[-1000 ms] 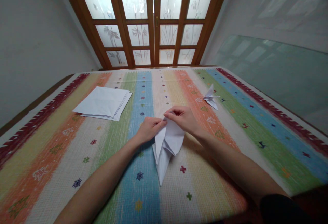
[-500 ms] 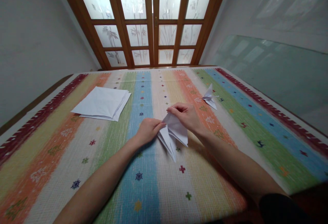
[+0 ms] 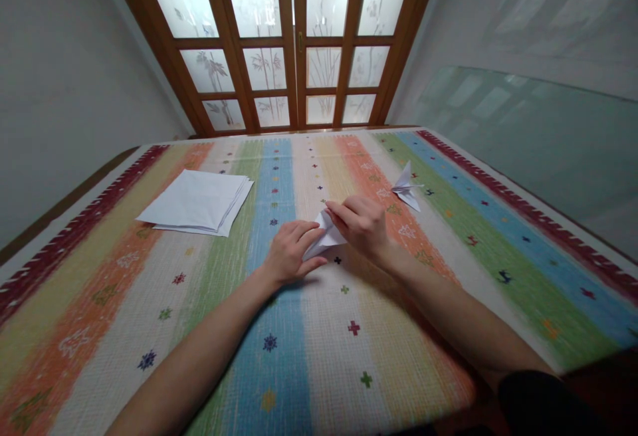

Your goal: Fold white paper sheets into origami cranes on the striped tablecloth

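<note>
The folded paper is a small white piece, creased down to a narrow wedge. It sits low over the middle of the counter, above the pale stripe between the blue and orange bands of the striped cloth. Whether its underside touches the cloth cannot be told. Most of it is covered by the two hands, and only a slim triangle shows between them.

The left hand lies palm down at the paper's left end. Its fingers are stretched out close together over the top of the fold, and the thumb comes in underneath, so the paper's edge is nipped between them. The right hand comes in from the other side, knuckles up. Its fingers are curled and drawn together, pinching the upper right part of the paper against the thumb. The two hands are just beside each other, with the paper bridging them. Both forearms are bare and reach in from the near edge of the counter.

Further right, on the orange and green stripes, a finished paper crane stands with its wings raised, near the right hand but apart from it. Well off to the left, a stack of white sheets lies flat, slightly fanned. Beyond the far end of the counter are wooden doors with frosted panes.
</note>
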A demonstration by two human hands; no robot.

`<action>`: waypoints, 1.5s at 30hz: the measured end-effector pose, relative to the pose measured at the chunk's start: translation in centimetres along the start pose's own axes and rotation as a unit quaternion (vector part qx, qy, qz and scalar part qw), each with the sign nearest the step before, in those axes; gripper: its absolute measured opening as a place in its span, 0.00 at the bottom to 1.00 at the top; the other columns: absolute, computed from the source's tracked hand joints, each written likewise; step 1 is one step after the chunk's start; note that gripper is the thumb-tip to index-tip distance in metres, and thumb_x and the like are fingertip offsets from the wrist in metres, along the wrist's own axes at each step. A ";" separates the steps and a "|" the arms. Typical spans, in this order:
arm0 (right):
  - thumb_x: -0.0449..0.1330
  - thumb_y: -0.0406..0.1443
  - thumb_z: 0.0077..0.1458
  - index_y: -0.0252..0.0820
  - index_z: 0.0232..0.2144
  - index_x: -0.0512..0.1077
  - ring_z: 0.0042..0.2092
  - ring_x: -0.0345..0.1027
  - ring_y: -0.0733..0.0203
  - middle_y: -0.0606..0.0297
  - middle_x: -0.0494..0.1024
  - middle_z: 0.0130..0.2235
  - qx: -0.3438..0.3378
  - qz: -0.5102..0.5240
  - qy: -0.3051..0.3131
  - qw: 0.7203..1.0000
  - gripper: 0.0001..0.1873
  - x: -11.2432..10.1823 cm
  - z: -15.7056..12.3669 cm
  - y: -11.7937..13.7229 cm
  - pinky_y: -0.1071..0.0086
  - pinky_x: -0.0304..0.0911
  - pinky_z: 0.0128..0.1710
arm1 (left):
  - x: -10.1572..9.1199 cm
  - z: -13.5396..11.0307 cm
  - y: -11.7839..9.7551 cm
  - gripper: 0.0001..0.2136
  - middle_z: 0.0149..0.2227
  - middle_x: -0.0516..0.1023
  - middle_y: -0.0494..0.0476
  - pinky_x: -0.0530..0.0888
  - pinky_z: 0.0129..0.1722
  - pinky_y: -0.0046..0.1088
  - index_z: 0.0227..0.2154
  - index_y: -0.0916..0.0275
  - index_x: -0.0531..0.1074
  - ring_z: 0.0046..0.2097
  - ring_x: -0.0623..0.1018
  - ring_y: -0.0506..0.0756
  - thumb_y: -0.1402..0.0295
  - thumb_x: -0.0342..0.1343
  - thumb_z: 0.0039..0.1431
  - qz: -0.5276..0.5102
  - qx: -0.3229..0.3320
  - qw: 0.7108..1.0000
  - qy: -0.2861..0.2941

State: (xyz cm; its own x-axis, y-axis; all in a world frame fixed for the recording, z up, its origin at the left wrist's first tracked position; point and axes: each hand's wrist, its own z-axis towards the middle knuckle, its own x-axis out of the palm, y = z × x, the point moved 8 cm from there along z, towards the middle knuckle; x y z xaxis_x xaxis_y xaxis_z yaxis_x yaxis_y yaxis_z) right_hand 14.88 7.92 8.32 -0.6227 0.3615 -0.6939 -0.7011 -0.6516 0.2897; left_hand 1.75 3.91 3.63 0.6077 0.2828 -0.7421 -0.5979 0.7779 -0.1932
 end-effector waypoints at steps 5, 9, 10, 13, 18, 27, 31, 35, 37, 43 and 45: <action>0.53 0.41 0.63 0.43 0.44 0.75 0.34 0.66 0.58 0.60 0.74 0.32 -0.038 -0.008 0.024 0.999 0.14 0.3 0.3 0.6 0.66 0.60 0.35 | 1.0 0.2 0.7 0.16 0.47 0.77 0.64 0.69 0.48 0.40 0.49 0.63 0.71 0.48 0.74 0.60 0.61 0.49 0.64 -0.005 -0.032 0.999 0.041; 0.55 0.42 0.62 0.41 0.51 0.71 0.41 0.68 0.54 0.56 0.75 0.39 -0.080 -0.017 -0.028 0.996 0.18 -1.2 -0.4 1.1 0.62 0.64 0.41 | 0.7 0.0 1.2 0.12 0.44 0.78 0.63 0.72 0.46 0.37 0.46 0.64 0.73 0.45 0.76 0.58 0.68 0.50 0.62 -0.009 -0.019 0.999 0.029; 0.56 0.42 0.61 0.41 0.52 0.70 0.43 0.68 0.53 0.55 0.75 0.41 -0.098 -0.024 -0.046 0.994 0.19 -1.7 -0.8 1.2 0.60 0.64 0.43 | 0.7 -0.1 1.2 0.11 0.44 0.78 0.63 0.72 0.46 0.37 0.45 0.63 0.74 0.46 0.76 0.58 0.69 0.51 0.62 -0.001 -0.009 1.000 0.028; 0.58 0.42 0.59 0.46 0.53 0.70 0.48 0.67 0.51 0.57 0.76 0.45 -0.173 -0.040 -0.030 0.984 0.20 -2.0 -2.7 1.7 0.55 0.62 0.49 | 1.0 -0.4 1.4 0.10 0.44 0.79 0.62 0.72 0.46 0.40 0.41 0.61 0.76 0.48 0.76 0.60 0.69 0.52 0.62 0.044 0.019 0.998 0.037; 0.52 0.35 0.62 0.47 0.53 0.70 0.52 0.69 0.57 0.62 0.78 0.49 -0.328 -0.086 0.116 0.933 0.18 0.9 -6.4 3.9 0.59 0.61 0.56 | 2.3 -0.8 2.4 0.10 0.50 0.78 0.61 0.71 0.49 0.41 0.43 0.60 0.76 0.53 0.74 0.62 0.69 0.52 0.62 0.085 0.006 0.992 0.092; 0.50 0.28 0.61 0.32 0.41 0.76 0.44 0.72 0.54 0.55 0.81 0.36 -0.347 -0.230 0.136 0.899 0.15 4.5 -6.5 4.9 0.51 0.54 0.62 | 3.1 -0.8 2.5 0.10 0.45 0.80 0.60 0.71 0.49 0.37 0.43 0.62 0.73 0.50 0.77 0.58 0.65 0.50 0.65 0.054 -0.017 0.988 0.147; 0.51 0.28 0.60 0.37 0.33 0.76 0.40 0.69 0.54 0.60 0.78 0.29 -0.319 -0.242 0.166 0.901 0.13 5.4 -5.9 4.5 0.46 0.47 0.64 | 2.8 -1.0 3.4 0.06 0.42 0.81 0.58 0.72 0.47 0.37 0.35 0.61 0.74 0.47 0.78 0.58 0.65 0.56 0.61 0.005 -0.048 0.991 0.128; 0.51 0.28 0.59 0.39 0.32 0.76 0.41 0.69 0.52 0.60 0.78 0.29 -0.284 -0.257 0.178 0.907 0.13 5.7 -5.2 4.5 0.43 0.44 0.64 | 2.7 -1.0 3.6 0.06 0.40 0.82 0.56 0.71 0.46 0.38 0.29 0.61 0.75 0.45 0.78 0.58 0.67 0.58 0.59 -0.023 -0.045 0.992 0.113; 0.51 0.28 0.59 0.38 0.31 0.76 0.40 0.69 0.52 0.59 0.78 0.29 -0.258 -0.267 0.185 0.910 0.14 5.9 -4.8 4.3 0.41 0.41 0.64 | 2.6 -0.9 3.6 0.05 0.40 0.81 0.56 0.72 0.45 0.37 0.28 0.62 0.75 0.44 0.78 0.58 0.68 0.58 0.58 -0.032 -0.054 0.992 0.111; 0.52 0.29 0.58 0.34 0.33 0.78 0.43 0.68 0.47 0.54 0.79 0.30 -0.197 -0.289 0.202 0.915 0.14 6.5 -4.2 4.0 0.35 0.35 0.62 | 2.6 -0.6 3.6 0.05 0.39 0.81 0.57 0.71 0.45 0.37 0.28 0.62 0.75 0.42 0.77 0.57 0.69 0.57 0.57 -0.044 -0.077 0.989 0.117; 0.53 0.29 0.58 0.35 0.33 0.78 0.43 0.68 0.47 0.54 0.79 0.30 -0.186 -0.295 0.205 0.914 0.13 6.7 -4.0 4.0 0.35 0.34 0.62 | 2.6 -0.6 3.5 0.05 0.39 0.81 0.58 0.71 0.45 0.38 0.29 0.63 0.74 0.42 0.77 0.57 0.70 0.55 0.59 -0.039 -0.075 0.989 0.120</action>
State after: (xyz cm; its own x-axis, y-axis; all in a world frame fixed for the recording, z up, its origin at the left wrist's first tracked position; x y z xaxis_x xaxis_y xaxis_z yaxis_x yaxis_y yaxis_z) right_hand 9.30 5.12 2.16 0.0628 0.4923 -0.8681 -0.6593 -0.6326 -0.4064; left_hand 0.94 7.00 0.63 0.5236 0.0697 -0.8491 -0.6367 0.6943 -0.3356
